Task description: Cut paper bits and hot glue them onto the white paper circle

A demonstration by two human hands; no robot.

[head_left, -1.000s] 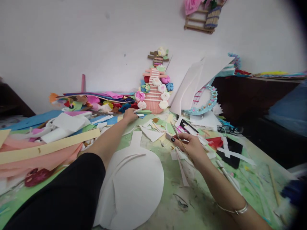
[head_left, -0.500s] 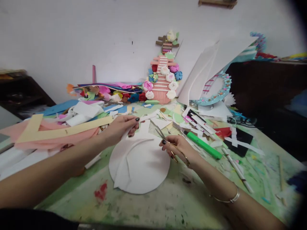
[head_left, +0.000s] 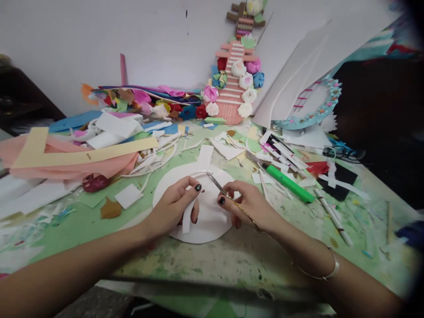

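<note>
My left hand (head_left: 177, 206) is closed on a narrow white paper strip (head_left: 187, 217), held over a round white paper cutout (head_left: 212, 216) with a neck tab that lies on the green table (head_left: 232, 260). My right hand (head_left: 249, 206) grips a small pair of scissors (head_left: 218, 185), blades pointing up and left toward the strip. Both hands sit close together above the cutout.
A green marker (head_left: 287, 184) lies right of the cutout. Paper scraps, pink and yellow sheets (head_left: 66, 157) pile at left. A pink paper guitar with flowers (head_left: 234, 84) leans on the wall. White boards (head_left: 298, 79) and a blue ring (head_left: 314, 110) stand at the right back.
My left hand came back from the far pile with a white strip and moved down over the cutout. My right hand with the scissors moved in beside it. The view tilted down.
</note>
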